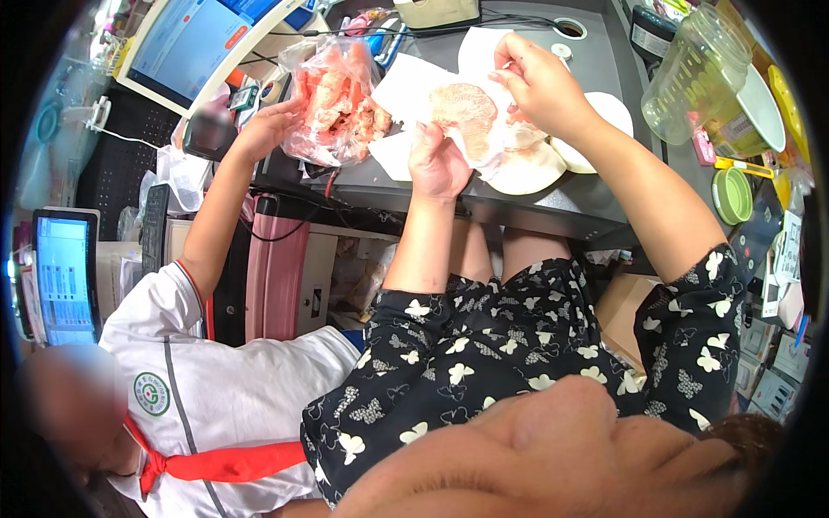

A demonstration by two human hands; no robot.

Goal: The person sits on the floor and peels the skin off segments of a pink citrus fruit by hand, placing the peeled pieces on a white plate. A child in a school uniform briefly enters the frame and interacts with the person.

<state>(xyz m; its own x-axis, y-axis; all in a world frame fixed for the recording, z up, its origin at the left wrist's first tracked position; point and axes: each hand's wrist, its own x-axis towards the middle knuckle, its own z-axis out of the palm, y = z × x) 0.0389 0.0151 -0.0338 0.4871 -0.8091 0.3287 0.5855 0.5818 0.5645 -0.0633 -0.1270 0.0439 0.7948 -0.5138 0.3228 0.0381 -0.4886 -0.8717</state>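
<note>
A piece of pink citrus flesh, apparently pomelo (473, 116), rests against the fingers of my left hand (440, 162), which holds it from below with the thumb raised beside it. My right hand (518, 74) is just above and to the right, thumb and fingertips close together; whether anything thin is between them, I cannot tell. Under and beside the hands lie white sheets of paper (405, 87) and thick pale rind (528, 173), with more pinkish fruit partly hidden by my right hand. A clear plastic bag (330, 103) full of pink fruit pieces stands to the left.
Another person (214, 388) in a white shirt and red neckerchief is at the left, one hand (269, 129) touching the bag. A monitor (194, 52) stands behind it. At right are a clear plastic jar (696, 78) and a green lid (732, 196). Cables run along the desk's back.
</note>
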